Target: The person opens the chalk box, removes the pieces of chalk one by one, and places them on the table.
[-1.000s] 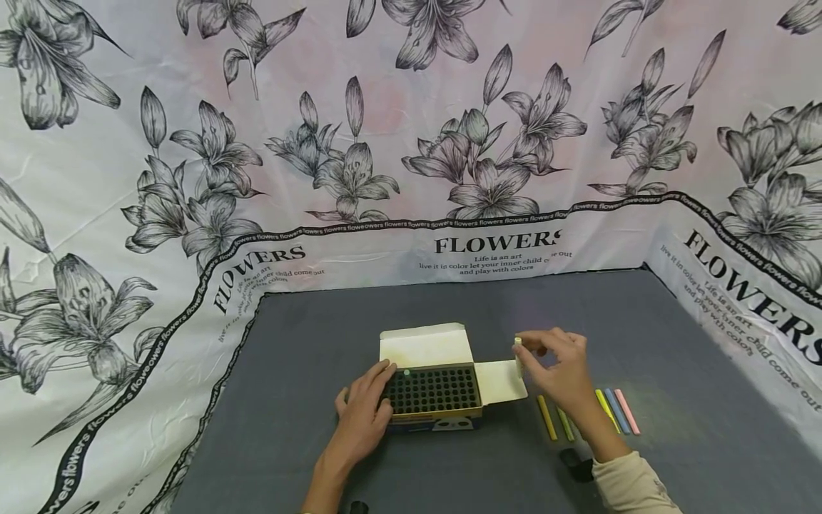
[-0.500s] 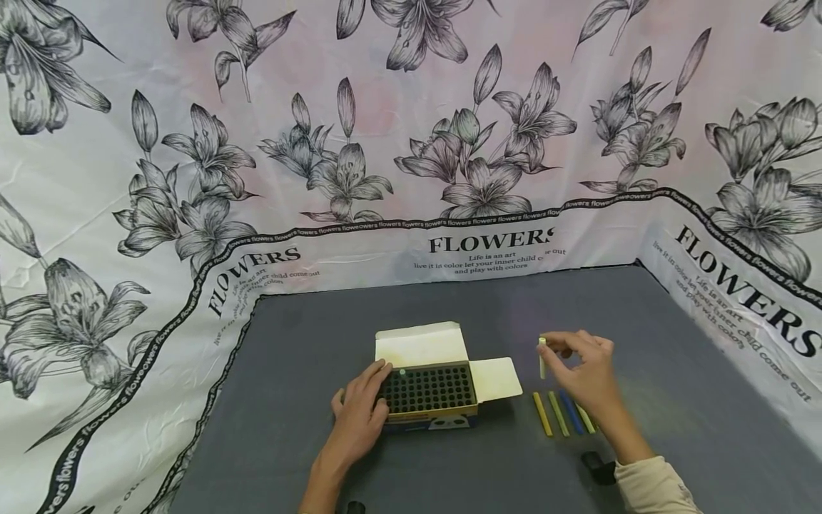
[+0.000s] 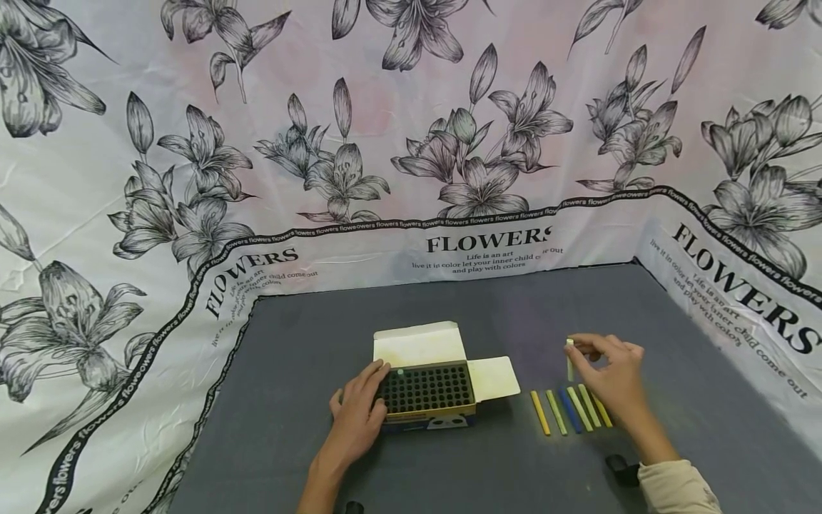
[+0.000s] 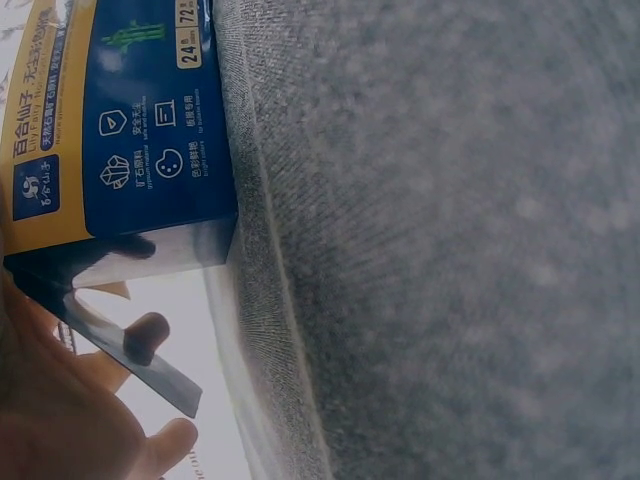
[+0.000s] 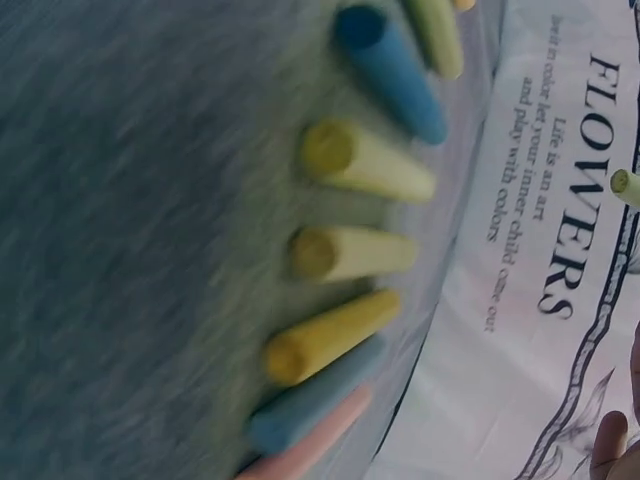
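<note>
Rightward from the chalk box goes my right hand, pinching a pale chalk stick above the chalk row. My left hand rests on the box, fingers relaxed against it.

I am sitting in front of a dark grey felt-like table top that is stretching away from me to a cloth backdrop. The cloth is hanging behind and wrapping round both sides of the grey surface, white with a faint pink tinge, and printed with large black-and-grey lilies. A black ribbon-like band of small lettering is running along its lower part, with the word FLOWERS showing above smaller lines. Even, soft light is falling everywhere.
</note>
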A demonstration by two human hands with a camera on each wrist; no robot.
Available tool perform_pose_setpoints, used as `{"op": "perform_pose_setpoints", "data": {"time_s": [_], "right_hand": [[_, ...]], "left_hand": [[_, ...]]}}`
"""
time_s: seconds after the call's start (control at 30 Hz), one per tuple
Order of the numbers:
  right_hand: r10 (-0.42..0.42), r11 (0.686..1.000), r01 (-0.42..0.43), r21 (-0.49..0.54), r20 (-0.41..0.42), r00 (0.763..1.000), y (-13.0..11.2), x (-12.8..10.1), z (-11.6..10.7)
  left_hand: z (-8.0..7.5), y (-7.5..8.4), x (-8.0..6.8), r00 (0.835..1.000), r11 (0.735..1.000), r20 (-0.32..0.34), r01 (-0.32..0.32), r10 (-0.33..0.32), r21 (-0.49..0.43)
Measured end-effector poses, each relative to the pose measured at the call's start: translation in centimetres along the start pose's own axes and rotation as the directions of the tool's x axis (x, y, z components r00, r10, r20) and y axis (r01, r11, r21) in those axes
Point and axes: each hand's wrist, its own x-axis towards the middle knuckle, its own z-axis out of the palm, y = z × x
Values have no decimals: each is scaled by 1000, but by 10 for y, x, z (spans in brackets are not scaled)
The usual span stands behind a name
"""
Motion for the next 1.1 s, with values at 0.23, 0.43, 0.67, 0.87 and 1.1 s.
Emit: {"op": "perform_pose_setpoints", "data": {"time_s": [0.23,0.43,0.67,0.87,1.1], "right_hand": [[26,998,-26,-56,3,1000,15,-10,-10],[96,987,-91,-131,38,995,27,-18,-24],[270,941,-232,-246,135,953,40,-24,-42],[425,873,-316,-371,261,866,48,-27,-55],[578,797,-379,-470,411,705,53,-24,-62]], "left_hand": [[0,-1,0,1000,1000,5,4,-4,-10],[1,-1,1,1000,1000,12,4,-4,-14],[1,-2,0,1000,1000,13,5,-5,-14],[0,-2,0,1000,1000,10,5,-5,-18],[-1,-1,0,1000,1000,9,1,-1,-24]]}}
